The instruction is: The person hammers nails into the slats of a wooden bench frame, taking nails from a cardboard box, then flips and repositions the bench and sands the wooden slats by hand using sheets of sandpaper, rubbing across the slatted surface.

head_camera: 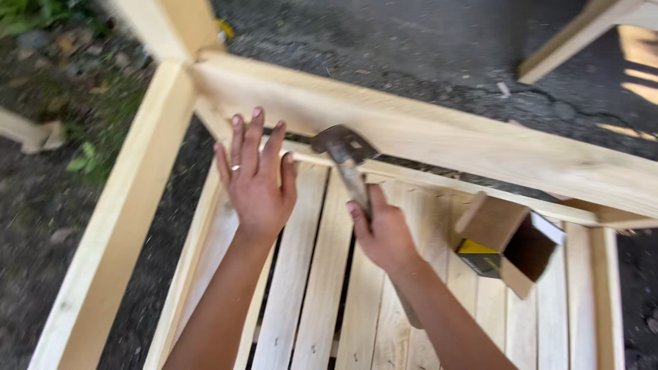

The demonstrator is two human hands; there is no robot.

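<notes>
Two hands, one hammer, one box, and a run of pale boards

There were two hands, the left hand [255,179] wearing one ring [235,166] and the right hand [382,231] gripping one hammer [345,152]; one open cardboard box [510,241] lay on the slatted panel [322,288], where about seven slats showed, and two thick beams [439,133] met at one corner, with one further wooden frame [582,34] at the upper right.

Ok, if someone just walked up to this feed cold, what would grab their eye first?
Most likely the hammer at centre, gripped by the right hand with its head up against the long pale wooden rail. Just to its left, the left hand lies flat with fingers spread, by the corner of the frame. Next would be the open cardboard box on the slats at the right.
</notes>
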